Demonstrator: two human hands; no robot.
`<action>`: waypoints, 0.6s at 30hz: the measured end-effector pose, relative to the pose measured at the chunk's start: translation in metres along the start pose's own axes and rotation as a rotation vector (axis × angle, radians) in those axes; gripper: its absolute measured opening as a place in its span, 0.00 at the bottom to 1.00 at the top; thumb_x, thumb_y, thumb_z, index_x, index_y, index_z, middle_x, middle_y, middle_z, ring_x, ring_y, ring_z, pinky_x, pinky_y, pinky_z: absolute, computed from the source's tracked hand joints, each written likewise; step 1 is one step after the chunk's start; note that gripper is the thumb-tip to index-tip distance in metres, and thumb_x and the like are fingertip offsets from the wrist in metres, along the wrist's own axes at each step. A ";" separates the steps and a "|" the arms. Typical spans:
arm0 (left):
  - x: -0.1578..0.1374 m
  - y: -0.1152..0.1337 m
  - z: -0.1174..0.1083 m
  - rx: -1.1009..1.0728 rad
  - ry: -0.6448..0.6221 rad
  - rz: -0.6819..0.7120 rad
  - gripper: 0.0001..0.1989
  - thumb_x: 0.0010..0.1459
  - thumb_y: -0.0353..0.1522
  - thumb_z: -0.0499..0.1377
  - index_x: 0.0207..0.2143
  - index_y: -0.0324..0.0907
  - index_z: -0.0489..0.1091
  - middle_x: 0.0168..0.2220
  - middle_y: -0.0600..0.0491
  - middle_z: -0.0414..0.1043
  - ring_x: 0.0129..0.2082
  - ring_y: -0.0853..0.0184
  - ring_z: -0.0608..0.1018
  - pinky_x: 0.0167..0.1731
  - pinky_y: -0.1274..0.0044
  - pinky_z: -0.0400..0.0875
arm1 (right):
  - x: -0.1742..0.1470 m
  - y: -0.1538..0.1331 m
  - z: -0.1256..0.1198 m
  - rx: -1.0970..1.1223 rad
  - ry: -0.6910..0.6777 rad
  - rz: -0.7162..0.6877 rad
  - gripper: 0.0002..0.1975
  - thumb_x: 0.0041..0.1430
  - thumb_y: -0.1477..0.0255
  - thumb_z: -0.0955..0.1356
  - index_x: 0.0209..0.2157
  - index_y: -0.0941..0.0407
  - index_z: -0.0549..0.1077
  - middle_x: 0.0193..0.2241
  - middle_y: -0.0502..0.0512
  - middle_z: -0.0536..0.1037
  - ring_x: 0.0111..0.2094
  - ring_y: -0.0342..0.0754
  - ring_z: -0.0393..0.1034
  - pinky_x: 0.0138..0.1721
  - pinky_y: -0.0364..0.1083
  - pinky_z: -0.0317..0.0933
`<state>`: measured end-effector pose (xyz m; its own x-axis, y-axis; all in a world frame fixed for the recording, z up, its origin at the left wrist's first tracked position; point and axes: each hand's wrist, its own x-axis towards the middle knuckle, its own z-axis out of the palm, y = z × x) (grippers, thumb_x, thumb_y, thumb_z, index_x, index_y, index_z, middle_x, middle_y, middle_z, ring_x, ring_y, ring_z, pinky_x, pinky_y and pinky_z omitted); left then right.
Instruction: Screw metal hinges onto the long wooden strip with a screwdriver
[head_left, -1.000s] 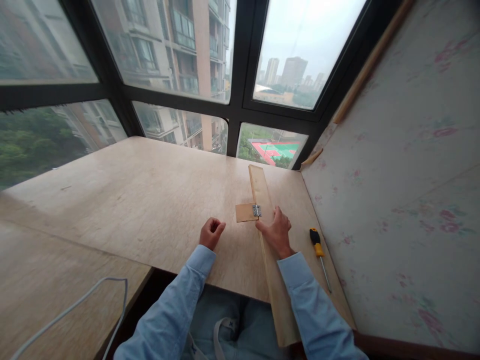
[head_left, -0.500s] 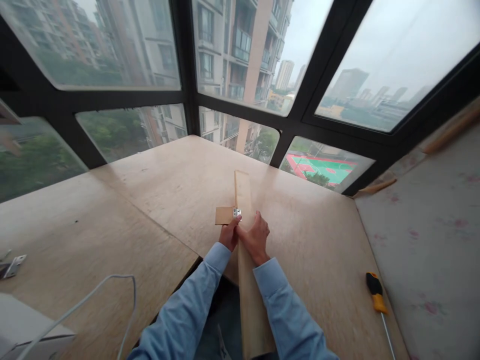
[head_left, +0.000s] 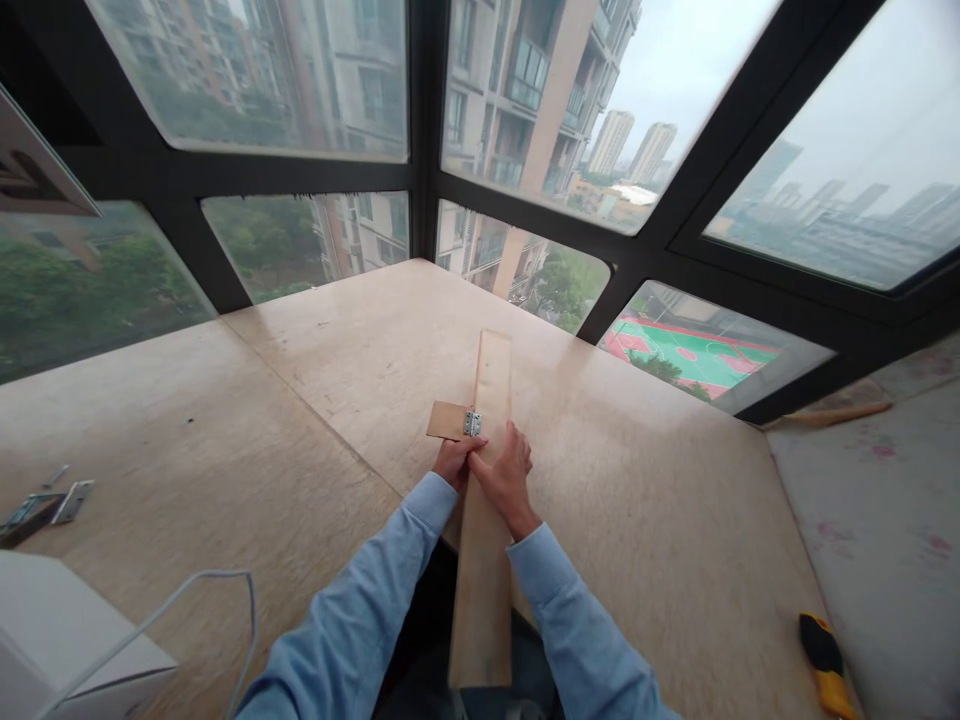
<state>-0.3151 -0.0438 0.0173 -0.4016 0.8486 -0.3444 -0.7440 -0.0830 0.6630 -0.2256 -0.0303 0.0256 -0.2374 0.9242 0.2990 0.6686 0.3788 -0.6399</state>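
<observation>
A long, narrow wooden board (head_left: 484,580) runs away from my body over the table edge. A small metal hinge (head_left: 472,424) lies at its left edge, joining it to a short, thin piece of wood (head_left: 445,420) that sticks out to the left. My left hand (head_left: 454,462) is closed on the board's left edge just below the hinge, thumb on top and fingers mostly hidden underneath. Gripping the board from the right is my right hand (head_left: 508,472), its thumb across the top face, close to the left thumb.
On the wooden tabletop (head_left: 630,500), a yellow-and-black screwdriver handle (head_left: 823,655) lies at lower right. At left are metal hinge-like hardware (head_left: 71,502), a white box (head_left: 67,620) and a white cable (head_left: 202,575). Dark-framed windows (head_left: 427,215) border the far side.
The board has turned so its broad face shows more, and its near end has swung left. The view has shifted too. Both hands keep their hold near the hinge.
</observation>
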 end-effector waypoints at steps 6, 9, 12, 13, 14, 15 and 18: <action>0.016 0.006 -0.013 -0.003 -0.013 -0.058 0.14 0.32 0.25 0.70 0.27 0.34 0.75 0.27 0.47 0.78 0.31 0.58 0.80 0.35 0.70 0.76 | 0.011 0.013 0.002 0.048 -0.087 -0.041 0.39 0.49 0.62 0.69 0.60 0.62 0.57 0.57 0.70 0.65 0.60 0.64 0.57 0.59 0.61 0.54; 0.020 0.007 -0.017 0.010 0.005 -0.089 0.13 0.33 0.25 0.69 0.26 0.34 0.75 0.26 0.47 0.77 0.27 0.61 0.78 0.30 0.72 0.75 | 0.020 0.015 0.003 0.066 -0.068 -0.095 0.36 0.50 0.63 0.68 0.59 0.63 0.58 0.57 0.69 0.65 0.60 0.61 0.57 0.59 0.60 0.54; 0.020 0.007 -0.018 -0.009 0.008 -0.113 0.13 0.33 0.26 0.69 0.26 0.34 0.75 0.25 0.48 0.77 0.24 0.63 0.77 0.29 0.73 0.73 | 0.032 0.010 0.001 0.103 -0.052 -0.151 0.30 0.53 0.65 0.67 0.56 0.62 0.63 0.56 0.68 0.67 0.59 0.58 0.58 0.60 0.58 0.54; 0.020 0.007 -0.018 -0.024 0.007 -0.116 0.13 0.33 0.26 0.69 0.27 0.34 0.75 0.26 0.48 0.77 0.24 0.64 0.77 0.29 0.73 0.73 | 0.037 0.008 0.000 0.115 -0.057 -0.177 0.27 0.54 0.66 0.67 0.55 0.61 0.65 0.55 0.67 0.68 0.59 0.57 0.59 0.60 0.58 0.54; 0.020 0.007 -0.018 -0.043 0.001 -0.112 0.14 0.33 0.26 0.70 0.28 0.35 0.75 0.26 0.48 0.77 0.25 0.64 0.77 0.30 0.72 0.73 | 0.042 0.005 -0.001 0.125 -0.071 -0.208 0.23 0.55 0.68 0.66 0.53 0.60 0.68 0.54 0.65 0.70 0.58 0.56 0.61 0.59 0.57 0.55; 0.020 0.006 -0.018 -0.060 -0.009 -0.106 0.15 0.33 0.25 0.70 0.29 0.35 0.76 0.27 0.49 0.77 0.25 0.64 0.77 0.31 0.72 0.73 | 0.047 0.002 -0.002 0.129 -0.092 -0.241 0.19 0.56 0.69 0.66 0.50 0.59 0.70 0.52 0.63 0.72 0.56 0.54 0.62 0.59 0.56 0.56; 0.021 0.006 -0.018 -0.094 -0.031 -0.084 0.18 0.33 0.25 0.70 0.32 0.35 0.76 0.30 0.48 0.78 0.28 0.63 0.77 0.34 0.71 0.72 | 0.059 -0.004 -0.002 0.098 -0.177 -0.316 0.13 0.58 0.73 0.65 0.44 0.56 0.75 0.45 0.59 0.76 0.50 0.52 0.67 0.55 0.54 0.59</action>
<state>-0.3369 -0.0359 0.0022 -0.3200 0.8705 -0.3741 -0.8218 -0.0585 0.5668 -0.2411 0.0228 0.0470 -0.5447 0.7521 0.3711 0.4742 0.6411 -0.6034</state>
